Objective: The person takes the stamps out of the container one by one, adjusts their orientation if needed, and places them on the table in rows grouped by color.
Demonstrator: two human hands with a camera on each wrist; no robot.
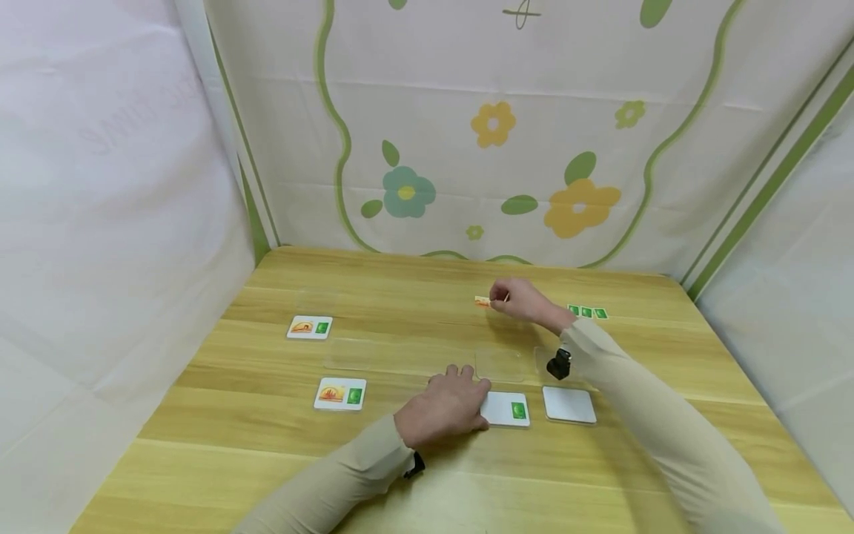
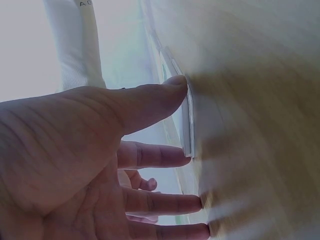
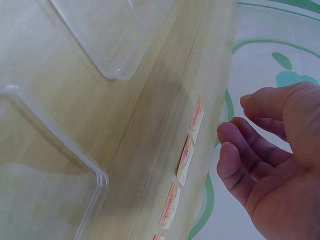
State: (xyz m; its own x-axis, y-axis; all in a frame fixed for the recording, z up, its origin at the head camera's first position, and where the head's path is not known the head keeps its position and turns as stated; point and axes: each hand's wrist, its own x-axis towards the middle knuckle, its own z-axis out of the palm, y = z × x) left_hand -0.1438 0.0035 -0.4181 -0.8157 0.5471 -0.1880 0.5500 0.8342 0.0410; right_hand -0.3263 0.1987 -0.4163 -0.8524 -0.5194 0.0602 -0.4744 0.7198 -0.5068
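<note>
Touching white card (image 1: pixel 502 409) at nine-o'clock edge with widespread left hand (image 1: pixel 445 408); poising loose-curled right hand (image 1: pixel 523 301) by orange slips (image 3: pixel 185 157), card's twelve-o'clock.

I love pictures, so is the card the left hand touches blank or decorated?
Decorated: the white card shows a green picture near its right end.

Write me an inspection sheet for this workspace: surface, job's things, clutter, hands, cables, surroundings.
Surface: yellowish wood-grain table.
Job's things: two orange-picture cards at left; a green-rectangle card; a plain white card; three small green slips; a row of orange slips; clear plastic trays.
Clutter: nothing seen.
Hands: left hand touches the green-rectangle card, fingers spread; right hand near the orange slips, fingers loosely curled, no grip seen.
Cables: nothing seen.
Surroundings: flower-print white cloth behind, white side cloths.
</note>
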